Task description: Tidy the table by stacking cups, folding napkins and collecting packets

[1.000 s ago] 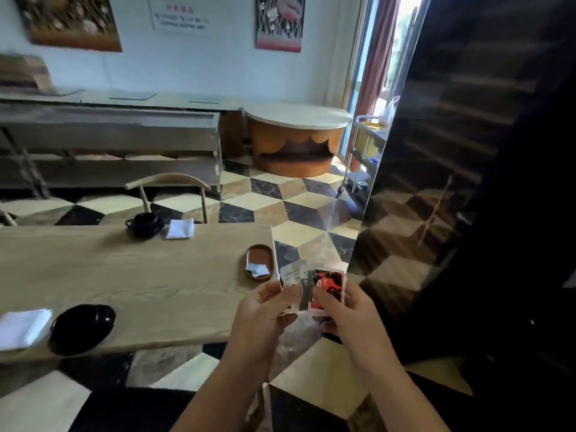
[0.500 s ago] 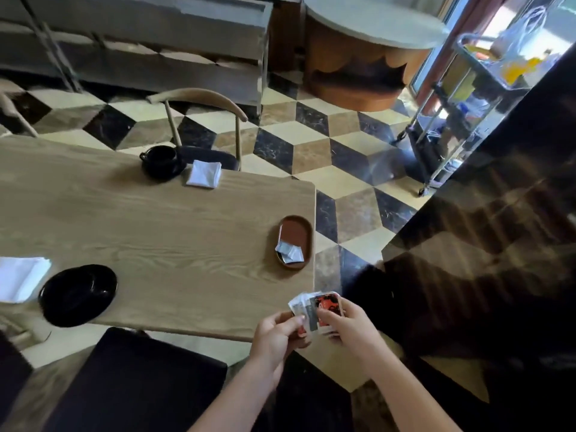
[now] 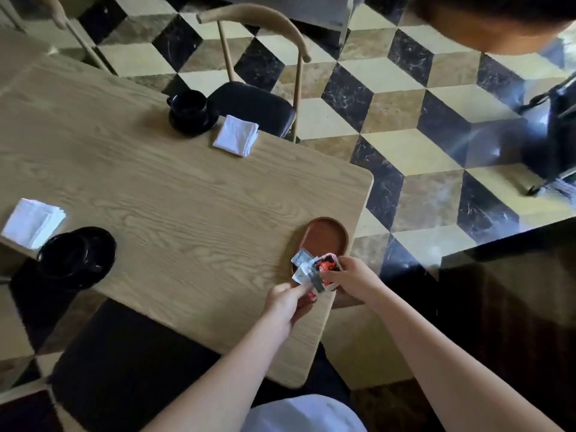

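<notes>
Both hands hold a small bunch of packets (image 3: 314, 269), white and red-black, just over the near end of a brown oval tray (image 3: 327, 235) at the table's right edge. My left hand (image 3: 288, 299) pinches the bunch from below left; my right hand (image 3: 352, 277) grips it from the right. A black cup on a saucer (image 3: 190, 112) stands at the far edge beside a folded white napkin (image 3: 236, 135). Another black cup and saucer (image 3: 76, 257) sit near left, with a white napkin (image 3: 32, 222) behind them.
The wooden table (image 3: 174, 207) has a rounded corner at the right. A wooden chair with a black seat (image 3: 252, 104) stands at the far side, a dark chair seat (image 3: 124, 363) at the near side. A trolley base (image 3: 551, 145) stands on the patterned floor, right.
The view has tilted down and closer to the table. My hands have carried the packets from beside the table's edge to over the tray's near end.
</notes>
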